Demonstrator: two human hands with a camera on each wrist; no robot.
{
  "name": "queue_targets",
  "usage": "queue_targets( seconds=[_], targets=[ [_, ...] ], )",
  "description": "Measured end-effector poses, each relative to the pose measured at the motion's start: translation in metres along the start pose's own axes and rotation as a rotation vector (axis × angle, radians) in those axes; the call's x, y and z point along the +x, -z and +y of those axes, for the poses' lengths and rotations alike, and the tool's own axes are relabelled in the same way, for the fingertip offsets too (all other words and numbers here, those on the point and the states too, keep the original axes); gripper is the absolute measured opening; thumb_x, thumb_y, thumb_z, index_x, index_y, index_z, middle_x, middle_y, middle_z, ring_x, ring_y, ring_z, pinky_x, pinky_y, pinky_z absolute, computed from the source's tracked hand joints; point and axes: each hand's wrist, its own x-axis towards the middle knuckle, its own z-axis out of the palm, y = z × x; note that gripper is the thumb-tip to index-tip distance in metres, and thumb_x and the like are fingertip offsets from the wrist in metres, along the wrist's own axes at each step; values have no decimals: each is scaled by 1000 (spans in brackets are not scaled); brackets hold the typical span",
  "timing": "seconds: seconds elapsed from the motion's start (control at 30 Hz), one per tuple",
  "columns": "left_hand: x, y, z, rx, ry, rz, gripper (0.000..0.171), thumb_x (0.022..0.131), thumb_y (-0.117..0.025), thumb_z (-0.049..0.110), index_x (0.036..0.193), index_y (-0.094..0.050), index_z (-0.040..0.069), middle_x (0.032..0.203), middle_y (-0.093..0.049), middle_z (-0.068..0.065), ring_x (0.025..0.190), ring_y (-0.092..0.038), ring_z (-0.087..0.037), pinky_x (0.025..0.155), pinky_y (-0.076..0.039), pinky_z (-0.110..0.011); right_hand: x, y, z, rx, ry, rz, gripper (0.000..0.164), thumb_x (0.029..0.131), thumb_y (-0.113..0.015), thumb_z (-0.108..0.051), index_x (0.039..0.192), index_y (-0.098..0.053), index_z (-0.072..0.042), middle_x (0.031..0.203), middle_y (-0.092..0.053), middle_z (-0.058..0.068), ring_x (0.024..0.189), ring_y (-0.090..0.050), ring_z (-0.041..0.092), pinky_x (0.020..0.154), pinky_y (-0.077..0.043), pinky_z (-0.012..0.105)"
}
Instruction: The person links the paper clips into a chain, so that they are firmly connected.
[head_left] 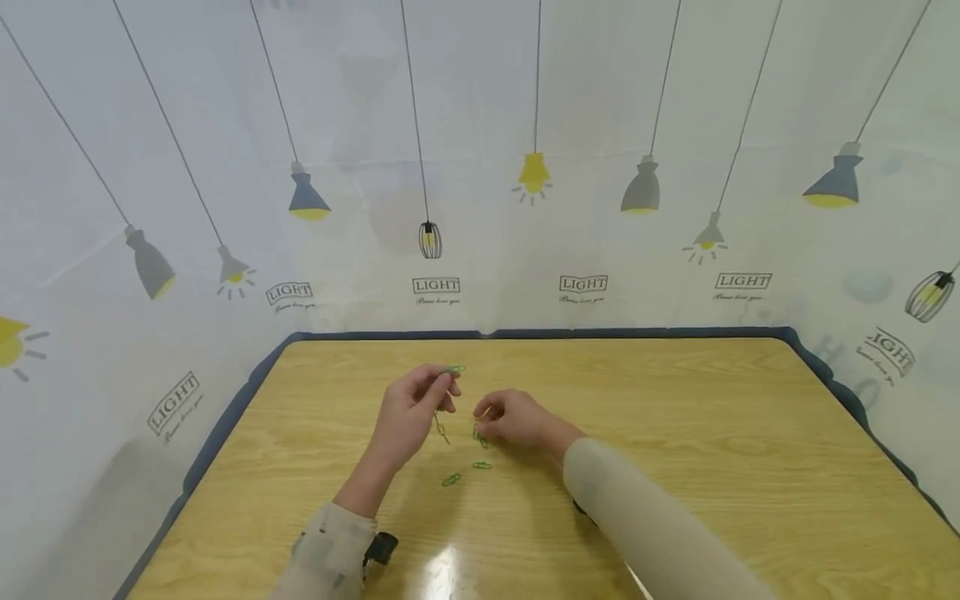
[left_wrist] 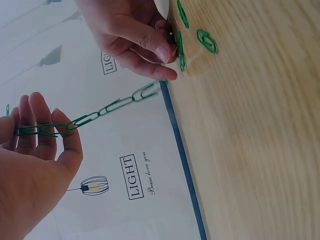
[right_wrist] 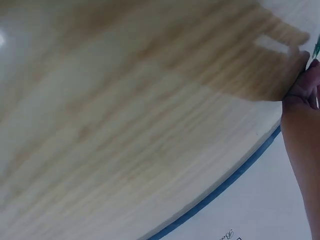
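Observation:
My left hand is raised over the table, pinching a chain of linked green paper clips between thumb and fingers. The chain hangs down from the fingers, and one clip end sticks out above the fingertips. Low over the tabletop, my right hand has loosely bent fingers, its fingertips right at a green paper clip. Nearer to me lie two more loose clips, one paper clip to the right and another paper clip to the left. The right wrist view catches only part of the right hand.
The wood-grain table has a dark blue border along its back and sides. Behind it hangs a white backdrop printed with lamps and LIGHT labels. A small black device sits at my left wrist.

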Motion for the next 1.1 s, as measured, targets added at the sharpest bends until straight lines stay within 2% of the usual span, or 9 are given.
queue_targets(
  seconds=[0.23, 0.53, 0.93, 1.1],
  targets=[
    [1, -1, 2, 7, 22, -3, 21, 111, -57, 17, 120, -73, 4, 105, -73, -19, 80, -68, -10, 75, -56, -22, 3, 1, -1, -22, 4, 3, 17, 94, -84, -20, 105, -76, -11, 89, -70, 0, 79, -60, 12, 74, -50, 25],
    [2, -6, 3, 5, 12, -15, 21, 111, -57, 16, 119, -73, 4, 105, -73, -19, 80, -68, -11, 76, -56, -21, 0, -2, -6, -29, -37, 34, 13, 92, -86, -19, 99, -77, -12, 88, -68, -1, 81, -58, 14, 76, -48, 27],
    [1, -8, 6, 4, 19, -32, 23, 112, -57, 17, 121, -73, 5, 106, -73, -19, 81, -67, -11, 79, -57, -22, -5, -3, -10, 1, -66, 25, 16, 90, -87, -19, 92, -72, -11, 85, -64, -1, 81, -55, 15, 79, -45, 30],
    [1, -7, 5, 4, 22, -34, 22, 112, -57, 17, 121, -73, 5, 106, -72, -19, 81, -67, -11, 76, -55, -22, -6, -3, -10, 16, -76, 23, 18, 90, -87, -20, 86, -71, -12, 82, -64, -2, 79, -55, 15, 77, -44, 29]
  ],
)
